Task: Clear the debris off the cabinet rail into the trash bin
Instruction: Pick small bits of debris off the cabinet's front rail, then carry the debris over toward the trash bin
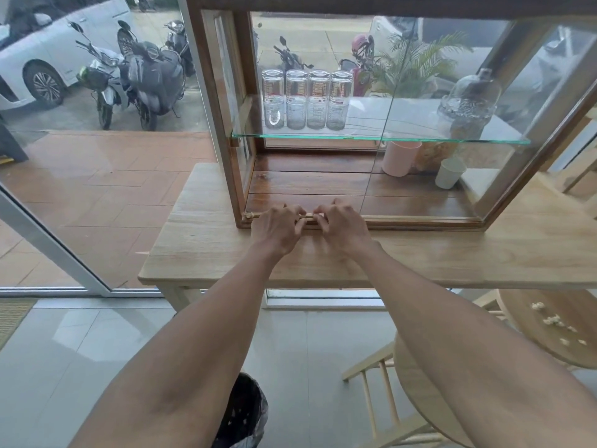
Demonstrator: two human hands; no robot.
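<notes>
At the front lower edge of the wooden display cabinet (240, 176), both hands are set on the cabinet rail (420, 218), side by side and nearly touching. The left hand (277, 226) is curled, its fingertips (298, 225) pressed together in a pinch over the groove; the right hand (342, 226) is curled the same way just beside it. Whether anything is actually held in either pinch cannot be told, since the debris itself is too small to be made out under the fingers. A small pale lump (248, 216) is seen at the rail's left end, beside the left hand. The trash bin (240, 415), lined with a dark bag, is partly seen on the floor tiles below the left forearm, well apart from the rail and under the near edge of the wooden table (200, 253).

The step in hand is judged to be the gathering of crumbs from the groove. Risk lies in the carry: bits pinched loosely could be dropped on the table or floor before the bin is reached, because the bin stands low and back from the table edge. Crumbs could also be pushed deeper into the track, or along under the glass sliding door (381, 124), if they are swept rather than lifted
</notes>
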